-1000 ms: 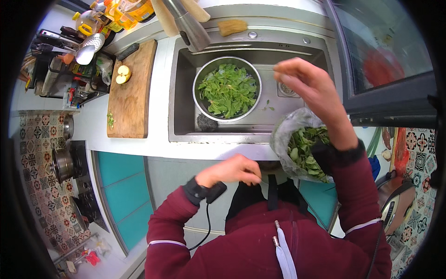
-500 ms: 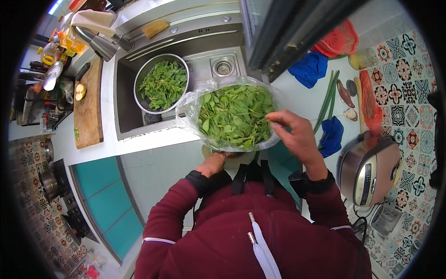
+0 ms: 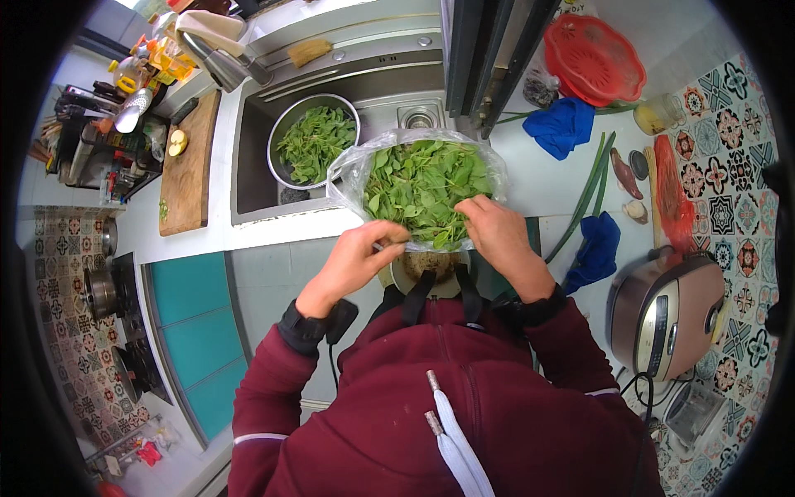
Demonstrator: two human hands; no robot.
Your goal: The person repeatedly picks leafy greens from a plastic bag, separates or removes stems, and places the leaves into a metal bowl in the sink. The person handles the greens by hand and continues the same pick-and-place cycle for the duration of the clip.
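A clear plastic bag [image 3: 348,170] full of green leaves [image 3: 418,178] spans the sink's front edge above a pale bin [image 3: 426,273] with brown scraps. My left hand [image 3: 373,248] is closed on the bag's near left rim. At the bag's right side, my right hand [image 3: 489,232] has its fingertips pinched on some leaves. Behind the bag, a steel bowl [image 3: 281,170] with more leaves stands in the sink [image 3: 248,195].
A cutting board [image 3: 186,211] with a cut apple lies left, beside a utensil rack. Right are blue cloths [image 3: 559,124], a red basket [image 3: 592,58], green stalks, a red bag and a rice cooker [image 3: 662,315]. A dark window frame [image 3: 501,58] juts over the counter.
The bag has shifted left from one second ago and sits higher. My left hand has risen from under it to its front rim; my right hand has moved down onto the leaves.
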